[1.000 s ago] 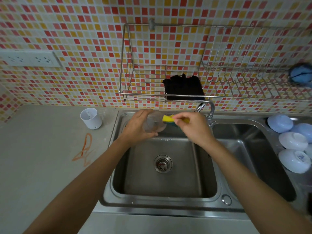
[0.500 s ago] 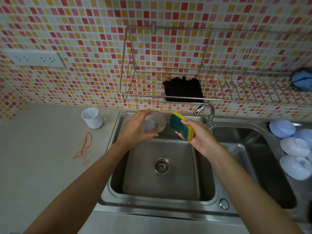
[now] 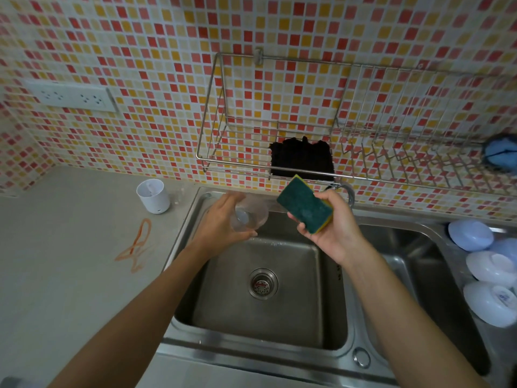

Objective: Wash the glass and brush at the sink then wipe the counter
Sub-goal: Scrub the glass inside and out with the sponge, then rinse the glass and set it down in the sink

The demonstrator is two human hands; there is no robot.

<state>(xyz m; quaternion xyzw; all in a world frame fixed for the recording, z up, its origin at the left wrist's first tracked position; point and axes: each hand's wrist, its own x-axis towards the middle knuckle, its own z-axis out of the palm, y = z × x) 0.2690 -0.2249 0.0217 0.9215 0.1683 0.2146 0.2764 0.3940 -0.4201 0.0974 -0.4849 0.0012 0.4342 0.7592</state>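
Note:
My left hand [image 3: 221, 222] grips a clear glass [image 3: 249, 214] over the back of the left sink basin [image 3: 268, 292], its mouth turned toward the right. My right hand [image 3: 333, 228] holds a sponge [image 3: 305, 205], green scouring side facing me, yellow layer underneath, a short gap to the right of the glass. The tap [image 3: 347, 191] is partly hidden behind my right hand. An orange smear [image 3: 137, 247] marks the grey counter [image 3: 70, 261] left of the sink. No brush is visible.
A white cup [image 3: 153, 196] stands on the counter near the wall. A wire rack [image 3: 279, 130] on the tiled wall holds a black cloth [image 3: 302, 159] and a blue item [image 3: 500, 155]. Several pale bowls [image 3: 486, 273] lie at the right. A second basin [image 3: 425, 275] adjoins.
My right hand has pulled the sponge out of the glass and turned it so the green side faces me. The left hand keeps the glass in roughly the same place.

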